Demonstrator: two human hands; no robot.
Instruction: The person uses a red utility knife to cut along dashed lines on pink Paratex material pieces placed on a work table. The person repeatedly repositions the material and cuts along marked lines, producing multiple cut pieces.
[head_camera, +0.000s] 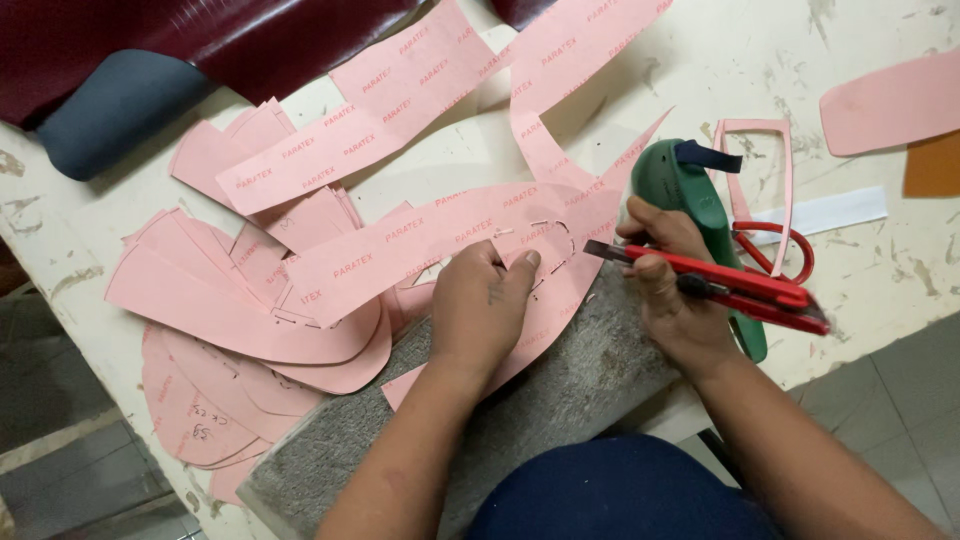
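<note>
My left hand (482, 305) presses flat on a long pink printed sheet strip (420, 235) that lies over a grey fibrous cutting board (560, 385). A dashed cut outline shows in the sheet just beyond my fingertips. My right hand (672, 290) grips a red utility knife (715, 282), its dark blade tip pointing left toward the sheet, close to my left thumb.
Several cut pink pieces (215, 300) are stacked at the left. A green shoe last (690, 205) and red-handled scissors (785, 250) lie behind my right hand. More pink offcuts (890, 100), a white strip (830, 212), dark red leather (230, 35) and the table's near edge surround them.
</note>
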